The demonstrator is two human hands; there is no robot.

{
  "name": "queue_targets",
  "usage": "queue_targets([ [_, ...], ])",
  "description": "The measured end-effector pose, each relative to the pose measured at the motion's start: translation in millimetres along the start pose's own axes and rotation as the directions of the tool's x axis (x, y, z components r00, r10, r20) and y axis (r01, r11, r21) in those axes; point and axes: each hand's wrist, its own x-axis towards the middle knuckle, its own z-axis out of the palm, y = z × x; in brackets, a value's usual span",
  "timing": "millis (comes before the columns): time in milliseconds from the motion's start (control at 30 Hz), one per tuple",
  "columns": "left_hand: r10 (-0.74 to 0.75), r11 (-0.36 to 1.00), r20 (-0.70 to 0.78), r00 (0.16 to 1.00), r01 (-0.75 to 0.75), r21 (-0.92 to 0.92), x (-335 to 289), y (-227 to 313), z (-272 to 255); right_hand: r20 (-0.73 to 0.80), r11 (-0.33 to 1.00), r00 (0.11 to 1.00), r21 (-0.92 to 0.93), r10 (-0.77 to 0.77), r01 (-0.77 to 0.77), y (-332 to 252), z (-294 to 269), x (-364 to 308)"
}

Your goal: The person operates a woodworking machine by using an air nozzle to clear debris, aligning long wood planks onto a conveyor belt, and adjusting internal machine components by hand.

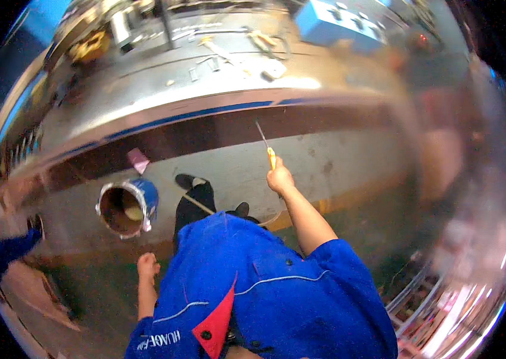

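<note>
Right now, the slim, screwdriver-like tool with a yellow handle and thin metal shaft (271,157) points at the front side of the long, metal-topped counter (139,96); whether the tip touches is too blurred to call. And the right grip (280,178) is clamped round that handle! So taking up the tool looks done; no finished work shows at its tip, and how much is left can't be judged. Over to the left grip (147,264), low beside the blue work jacket (289,299), fingers curled; closed on something? Can't tell. Past it stands a blue bucket with a whitish rim (149,196), a pink, flat-sided piece (138,160) just beyond. Up top, a light-blue box with dark knobs (336,27).
</note>
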Motion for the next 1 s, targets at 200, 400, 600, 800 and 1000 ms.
queue_targets([
  [200, 0.302, 0.932, 0.162, 0.939, -0.327, 0.155, -22, -58, 31, 0.066, 0.14, 0.768, 0.97, 0.637, -0.199, 247, 99, -76],
  [400, 0.348, 0.696, 0.315, 0.883, -0.468, 0.544, -6, -47, 32, 0.391, -0.467, 0.513, 0.884, 0.765, 0.023, 367, 117, -181],
  [600, 0.29, 0.634, 0.399, 0.87, -0.487, 0.601, 11, 59, 59, -0.013, -0.281, 0.94, 0.953, 0.34, 0.115, 324, 77, -164],
  [800, 0.446, 0.633, 0.435, 0.782, -0.62, 0.464, 5, 159, 97, 0.063, -0.52, 0.637, 0.641, 0.769, 0.565, 368, 152, -219],
  [1000, 0.383, 0.425, 0.603, 0.7, -0.713, 0.558, 49, 178, 101, 0.504, -0.307, -0.118, 0.678, 0.855, 0.668, 407, 293, -403],
])
